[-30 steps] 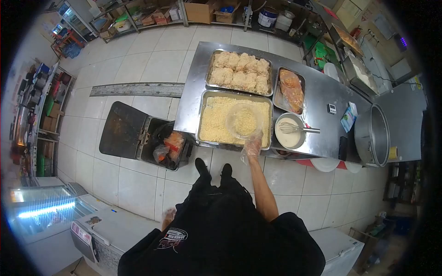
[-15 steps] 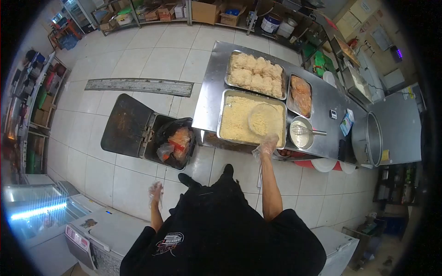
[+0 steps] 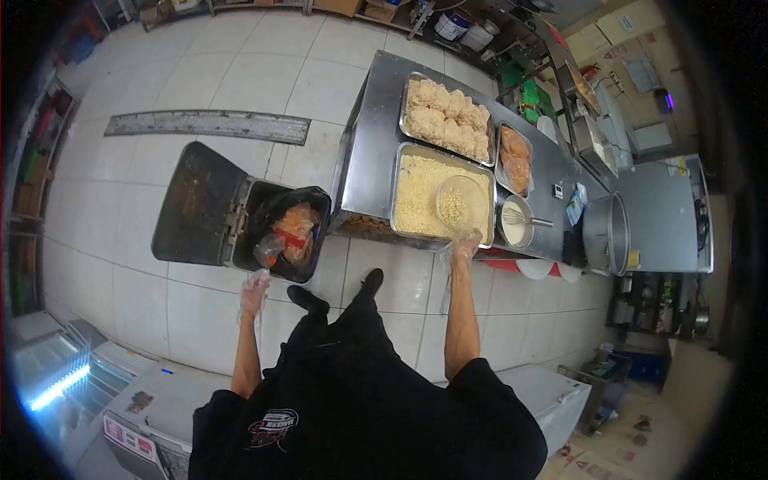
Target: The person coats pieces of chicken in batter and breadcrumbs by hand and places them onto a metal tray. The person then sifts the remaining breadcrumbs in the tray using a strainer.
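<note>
My right hand [image 3: 464, 245], in a clear plastic glove, grips the near rim of a transparent round bowl [image 3: 462, 205] with some crumbs inside. The bowl is over a metal tray of pale crumbs [image 3: 418, 192]. Behind it stands a tray of coated pieces [image 3: 448, 118]. To the right are a tray of orange-brown meat [image 3: 514, 160] and a metal bowl of white batter with a whisk [image 3: 516, 222]. My left hand [image 3: 254, 292], also gloved, hangs beside the bin's near edge; its fingers are partly blurred and the glove is loose.
An open black bin [image 3: 276, 232] holding plastic bags stands left of the steel table [image 3: 376, 96]. A large metal pot [image 3: 606, 232] is at the table's right end. White freezers [image 3: 172, 400] stand behind me, and a metal floor grate [image 3: 208, 124] lies beyond the bin.
My left hand has come forward from beside my body to the bin's near edge. My right hand still holds the bowl over the crumbs. The camera view has shifted.
</note>
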Motion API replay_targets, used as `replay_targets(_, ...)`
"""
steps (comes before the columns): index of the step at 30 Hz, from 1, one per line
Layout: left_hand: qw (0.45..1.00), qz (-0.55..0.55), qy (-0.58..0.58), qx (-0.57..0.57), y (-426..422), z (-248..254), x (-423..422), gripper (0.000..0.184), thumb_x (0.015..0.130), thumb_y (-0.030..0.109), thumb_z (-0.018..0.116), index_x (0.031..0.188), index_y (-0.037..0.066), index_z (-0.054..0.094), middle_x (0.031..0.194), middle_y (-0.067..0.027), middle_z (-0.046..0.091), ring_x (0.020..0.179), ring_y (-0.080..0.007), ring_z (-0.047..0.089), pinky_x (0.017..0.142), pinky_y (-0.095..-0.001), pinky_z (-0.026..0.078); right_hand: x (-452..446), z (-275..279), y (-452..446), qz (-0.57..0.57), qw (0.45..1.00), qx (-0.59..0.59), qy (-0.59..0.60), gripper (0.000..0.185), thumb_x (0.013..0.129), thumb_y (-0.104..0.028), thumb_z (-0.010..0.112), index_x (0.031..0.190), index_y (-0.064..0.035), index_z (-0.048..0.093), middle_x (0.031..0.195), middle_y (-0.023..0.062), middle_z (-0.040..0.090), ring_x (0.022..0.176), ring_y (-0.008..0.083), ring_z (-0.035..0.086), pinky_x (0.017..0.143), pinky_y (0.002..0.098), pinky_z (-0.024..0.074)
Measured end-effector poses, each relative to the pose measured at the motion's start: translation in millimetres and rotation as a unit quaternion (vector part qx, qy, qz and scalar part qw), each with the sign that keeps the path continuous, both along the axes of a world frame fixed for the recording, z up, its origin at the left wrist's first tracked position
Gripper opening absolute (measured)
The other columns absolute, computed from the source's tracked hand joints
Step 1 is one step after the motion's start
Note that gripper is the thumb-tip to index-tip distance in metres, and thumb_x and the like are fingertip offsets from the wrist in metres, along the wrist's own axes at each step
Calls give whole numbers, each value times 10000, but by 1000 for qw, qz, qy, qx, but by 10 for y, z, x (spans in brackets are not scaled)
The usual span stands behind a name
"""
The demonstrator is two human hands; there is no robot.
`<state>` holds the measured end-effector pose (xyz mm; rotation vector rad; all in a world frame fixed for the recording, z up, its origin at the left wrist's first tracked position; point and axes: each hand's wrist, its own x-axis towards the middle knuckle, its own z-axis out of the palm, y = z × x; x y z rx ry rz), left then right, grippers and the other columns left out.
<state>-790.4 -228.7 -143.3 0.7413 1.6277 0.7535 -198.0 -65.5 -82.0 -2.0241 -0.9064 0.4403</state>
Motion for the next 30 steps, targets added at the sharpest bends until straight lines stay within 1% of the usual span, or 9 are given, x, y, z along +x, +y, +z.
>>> replay_targets(3,994,48,-87,36,166,-60,156,322,881,269,604,1091,25,625,1012,-68,646,930,-117,599,743,-271,486,4,-52,-59,68,984,-10,-165,616,777,25,628,1305,-57,320,1166,115,511,1030,226,540,889,323,457)
replay_targets(5,993,-4,-42,114,206,-231,164,358,879,277,606,1124,17,617,991,-35,654,936,-111,593,753,-252,476,-472,511,-113,-19,981,65,181,578,811,-10,615,1312,-96,338,1135,92,512,1003,211,545,848,353,490)
replay_targets(7,999,-37,-20,7,321,-89,206,365,880,289,597,1137,31,614,945,-43,651,889,-98,587,800,-254,464,-665,405,-192,94,991,68,61,492,882,-87,561,1323,-123,347,1117,87,509,930,176,551,732,326,516)
replay_targets(10,997,-50,27,58,284,-692,212,380,858,276,639,1178,75,599,1061,-14,622,883,-82,577,726,-241,483,-1507,830,-244,136,949,58,279,498,903,-126,568,1337,-98,326,849,10,512,716,95,517,615,239,477)
replay_targets(12,998,-42,-6,48,336,-727,195,404,864,263,630,1213,70,569,1086,-21,611,896,-90,578,734,-235,479,-2190,1025,-351,161,955,-104,226,505,943,-220,516,1393,-145,299,892,66,550,735,88,524,567,237,461)
replay_targets(18,965,218,-114,92,613,-1171,-121,498,815,34,515,1311,36,471,1260,-126,556,1132,-246,547,926,-330,447,-3487,-84,-363,484,860,-92,-134,633,922,-167,520,1469,-194,205,753,48,564,637,170,546,543,283,464)
replay_targets(20,935,94,183,288,884,-1120,-201,572,781,2,483,1349,42,424,1321,-155,501,1211,-270,487,983,-361,417,-3761,-636,-250,577,774,-206,-160,659,893,-124,532,1472,-209,228,849,82,595,772,222,601,591,327,506)
replay_targets(24,865,-54,395,303,1562,-671,-8,680,680,-16,444,1357,-3,385,1355,-223,439,1288,-373,375,1099,-429,276,-4092,-1752,-126,640,621,-257,-371,621,837,-55,538,1407,-117,297,885,131,600,777,245,603,661,354,494)
replay_targets(30,839,-214,441,238,1575,-954,471,665,697,-3,445,1359,-10,380,1337,-232,452,1273,-379,391,1090,-421,287,-3884,-2650,-491,627,687,-233,-283,380,857,-144,554,1211,-93,425,868,74,594,803,195,592,708,299,486)
